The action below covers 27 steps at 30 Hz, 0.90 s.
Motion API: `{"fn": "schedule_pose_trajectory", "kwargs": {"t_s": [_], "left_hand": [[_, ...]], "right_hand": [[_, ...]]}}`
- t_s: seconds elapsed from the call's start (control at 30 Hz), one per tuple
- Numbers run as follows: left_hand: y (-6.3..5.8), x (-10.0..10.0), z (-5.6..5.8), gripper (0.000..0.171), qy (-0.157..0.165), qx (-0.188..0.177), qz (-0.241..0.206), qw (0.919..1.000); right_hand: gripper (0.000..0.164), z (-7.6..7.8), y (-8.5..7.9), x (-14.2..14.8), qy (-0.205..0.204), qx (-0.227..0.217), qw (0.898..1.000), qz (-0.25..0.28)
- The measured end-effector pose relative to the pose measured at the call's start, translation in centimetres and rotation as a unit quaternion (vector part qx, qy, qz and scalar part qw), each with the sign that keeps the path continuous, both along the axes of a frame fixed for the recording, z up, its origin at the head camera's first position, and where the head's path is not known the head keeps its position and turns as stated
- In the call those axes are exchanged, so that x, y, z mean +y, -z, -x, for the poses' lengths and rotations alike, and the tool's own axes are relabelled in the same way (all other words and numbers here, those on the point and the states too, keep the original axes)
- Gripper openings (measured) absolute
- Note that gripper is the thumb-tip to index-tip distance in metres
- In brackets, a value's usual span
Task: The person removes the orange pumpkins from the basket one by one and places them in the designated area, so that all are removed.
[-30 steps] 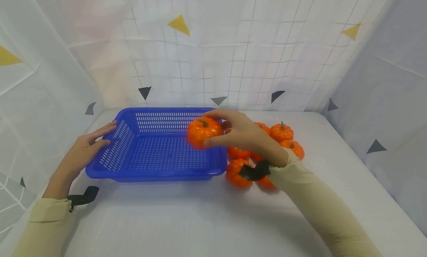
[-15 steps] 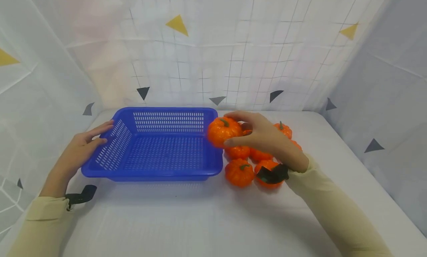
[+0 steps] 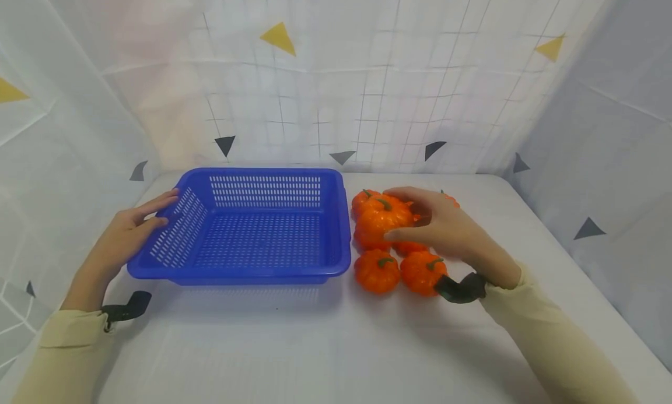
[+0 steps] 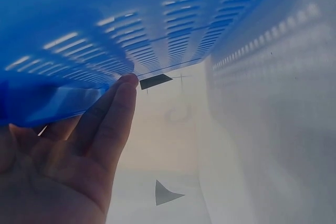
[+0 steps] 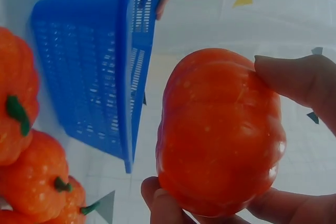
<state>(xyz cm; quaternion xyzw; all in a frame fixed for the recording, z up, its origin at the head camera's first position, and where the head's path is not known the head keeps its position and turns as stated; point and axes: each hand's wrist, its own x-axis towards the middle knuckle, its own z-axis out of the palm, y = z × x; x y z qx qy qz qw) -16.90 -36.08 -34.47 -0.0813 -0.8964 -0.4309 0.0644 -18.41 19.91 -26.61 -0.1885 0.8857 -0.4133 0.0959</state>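
My right hand [image 3: 443, 226] grips an orange toy pumpkin [image 3: 382, 220] with a green stem, the thumb on its near side and the fingers round the far side. In the right wrist view this pumpkin [image 5: 220, 135] shows its smooth, ribbed surface, held up between thumb and fingertips. In the head view it overlaps other pumpkins just right of the blue plastic basket [image 3: 252, 273]. At the basket's left end, my left hand [image 3: 123, 235] holds the rim. The left wrist view shows fingers [image 4: 118, 119] lying against the slotted outer wall [image 4: 173, 30].
Several more orange pumpkins lie close together right of the basket, with one front pumpkin [image 3: 377, 271] near its corner and another [image 3: 423, 273] beside that. White sheets with dark and yellow triangles enclose the white table [image 3: 315, 345] at the back and sides.
The right hand has carried the pumpkin from over the basket's right end rightward, out past the rim and over the other pumpkins. The left hand stays on the basket.
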Motion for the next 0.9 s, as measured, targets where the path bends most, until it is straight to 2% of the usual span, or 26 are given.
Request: {"fn": "schedule_pose_trajectory", "kwargs": {"t_s": [0.13, 0.47, 0.73, 0.9], "left_hand": [[0.1, 0.0, 0.0, 0.05, 0.001, -0.003, -0.004, 1.0], [-0.1, 0.2, -0.1, 0.05, 0.0, 0.001, -0.004, 1.0], [-0.1, 0.1, -0.2, 0.05, -0.01, -0.007, 0.007, 0.9999], [-0.1, 0.1, -0.1, 0.049, -0.003, 0.0, 0.008, 1.0]], "right_hand": [[0.071, -0.3, 0.3, 1.3, 0.001, 0.008, 1.0, -0.008], [0.071, -0.9, 1.2, 3.8, 0.024, -0.025, 0.999, 0.039], [0.069, -1.1, 1.5, 4.8, 0.009, 0.001, 0.998, 0.068], [0.068, -1.3, 1.8, 5.8, 0.02, 0.01, 0.997, 0.068]]}}
